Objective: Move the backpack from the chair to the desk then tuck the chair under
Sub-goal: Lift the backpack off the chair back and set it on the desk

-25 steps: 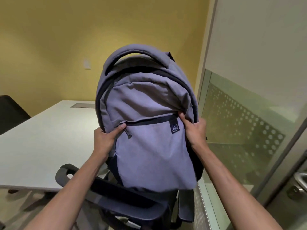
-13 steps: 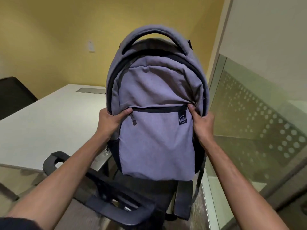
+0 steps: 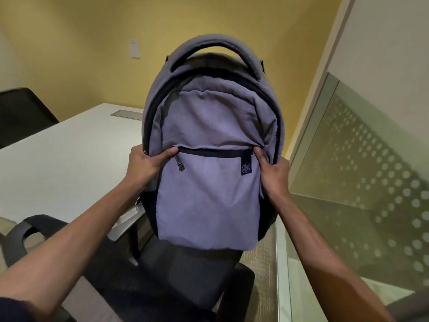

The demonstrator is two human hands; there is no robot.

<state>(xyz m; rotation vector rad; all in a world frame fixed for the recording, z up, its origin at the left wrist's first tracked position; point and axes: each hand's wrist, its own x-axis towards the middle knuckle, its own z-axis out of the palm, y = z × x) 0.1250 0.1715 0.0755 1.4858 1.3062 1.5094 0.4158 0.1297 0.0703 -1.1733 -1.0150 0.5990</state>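
A grey-purple backpack point(image 3: 209, 140) with a black zipper and a small logo tag hangs upright in mid-air above the black office chair point(image 3: 185, 275). My left hand point(image 3: 145, 162) grips its left side at the zipper line. My right hand point(image 3: 271, 170) grips its right side. The backpack's bottom edge is just above the chair's seat and I cannot tell whether they touch. The white desk point(image 3: 58, 163) lies to the left, its near corner right beside the backpack.
A second black chair point(image 3: 23, 112) stands at the desk's far left. A frosted glass partition point(image 3: 359, 170) with a dot pattern runs close along the right. A yellow wall with a white switch plate point(image 3: 134, 48) closes the back. A grey cable hatch point(image 3: 127, 114) sits in the desk.
The backpack has been raised from the chair seat, still held by both hands, and the view has shifted so more of the chair shows below it.
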